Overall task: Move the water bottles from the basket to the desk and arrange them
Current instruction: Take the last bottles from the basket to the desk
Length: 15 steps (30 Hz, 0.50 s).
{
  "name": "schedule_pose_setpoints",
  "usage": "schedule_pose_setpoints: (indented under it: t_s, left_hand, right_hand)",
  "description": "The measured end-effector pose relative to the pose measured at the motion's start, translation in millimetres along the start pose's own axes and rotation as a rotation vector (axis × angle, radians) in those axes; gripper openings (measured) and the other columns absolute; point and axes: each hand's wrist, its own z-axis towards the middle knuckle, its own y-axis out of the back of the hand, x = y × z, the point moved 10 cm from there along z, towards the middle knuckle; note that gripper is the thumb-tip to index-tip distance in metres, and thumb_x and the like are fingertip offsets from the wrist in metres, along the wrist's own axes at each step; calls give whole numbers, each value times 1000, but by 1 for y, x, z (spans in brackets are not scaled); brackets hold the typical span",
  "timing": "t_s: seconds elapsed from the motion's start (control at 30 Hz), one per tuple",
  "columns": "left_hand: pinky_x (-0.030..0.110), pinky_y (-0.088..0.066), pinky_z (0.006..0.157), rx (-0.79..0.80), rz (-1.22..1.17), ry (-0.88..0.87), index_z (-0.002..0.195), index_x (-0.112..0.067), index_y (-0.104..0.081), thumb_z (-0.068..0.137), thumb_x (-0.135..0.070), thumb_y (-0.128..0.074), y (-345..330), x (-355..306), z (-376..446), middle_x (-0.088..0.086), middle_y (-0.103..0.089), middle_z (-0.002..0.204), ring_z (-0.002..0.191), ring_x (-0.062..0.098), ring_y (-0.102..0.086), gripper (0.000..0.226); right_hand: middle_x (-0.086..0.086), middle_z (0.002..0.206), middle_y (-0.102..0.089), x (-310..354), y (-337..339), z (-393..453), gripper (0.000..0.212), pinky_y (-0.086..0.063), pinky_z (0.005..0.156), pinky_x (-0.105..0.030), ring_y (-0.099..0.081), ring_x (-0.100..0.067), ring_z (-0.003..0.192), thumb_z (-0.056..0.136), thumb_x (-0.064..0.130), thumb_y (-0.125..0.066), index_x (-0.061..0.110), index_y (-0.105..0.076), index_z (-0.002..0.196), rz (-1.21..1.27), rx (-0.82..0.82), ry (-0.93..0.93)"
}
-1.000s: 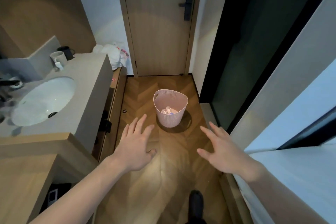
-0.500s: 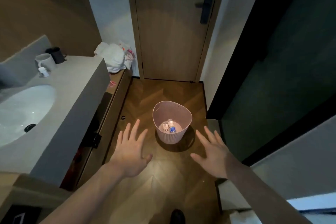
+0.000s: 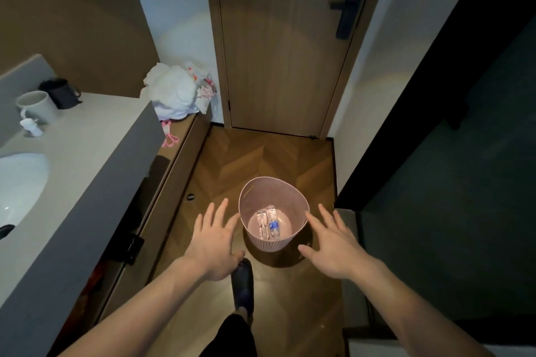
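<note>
A pink perforated basket point(image 3: 272, 191) stands on the wooden floor in front of the door. Inside it lie two clear water bottles side by side, one with a blue label point(image 3: 273, 222) and one plain point(image 3: 262, 223). My left hand point(image 3: 216, 238) hovers with spread fingers just left of the basket. My right hand point(image 3: 333, 243) hovers with spread fingers just right of it, fingertips near the rim. Both hands hold nothing.
A grey vanity counter point(image 3: 87, 153) with a sink point(image 3: 17, 182), two mugs point(image 3: 37, 106) and a small white bottle runs along the left. A white bag point(image 3: 174, 93) sits on a low shelf beyond it. My dark shoe point(image 3: 243, 284) is below the basket. Dark glass wall on the right.
I have stepped closer to the basket; it now sits between my hands and the bottles inside are plainly seen. Both hands stay spread and hold nothing.
</note>
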Motion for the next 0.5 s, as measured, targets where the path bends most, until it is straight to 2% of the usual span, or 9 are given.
schedule_pose_setpoints:
  t_s: [0.33, 0.43, 0.5]
  left_hand:
    - [55, 2, 128, 211, -18, -86, 166, -34, -2, 97, -54, -59, -28, 9, 216, 7, 13, 173, 158, 36, 13, 92]
    - [54, 1, 128, 248, -18, -94, 166, -33, -8, 97, -47, -60, -48, 11, 276, 7, 8, 173, 159, 36, 8, 87]
    - [53, -4, 129, 270, -72, -91, 165, -32, -16, 99, -45, -57, -70, 14, 315, 8, 5, 173, 159, 37, 3, 79]
  right_hand:
    - [7, 177, 9, -29, 2, 175, 84, -11, 130, -56, 9, -27, 163, 101, 57, -58, 42, -9, 167, 44, 149, -187]
    - [9, 177, 5, -32, -6, 235, 84, -14, 129, -55, 4, -25, 163, 100, 53, -62, 42, -12, 167, 90, 183, -221]
    - [12, 175, -5, -35, -18, 275, 80, -17, 128, -51, -6, -24, 163, 101, 50, -63, 42, -16, 166, 115, 206, -203]
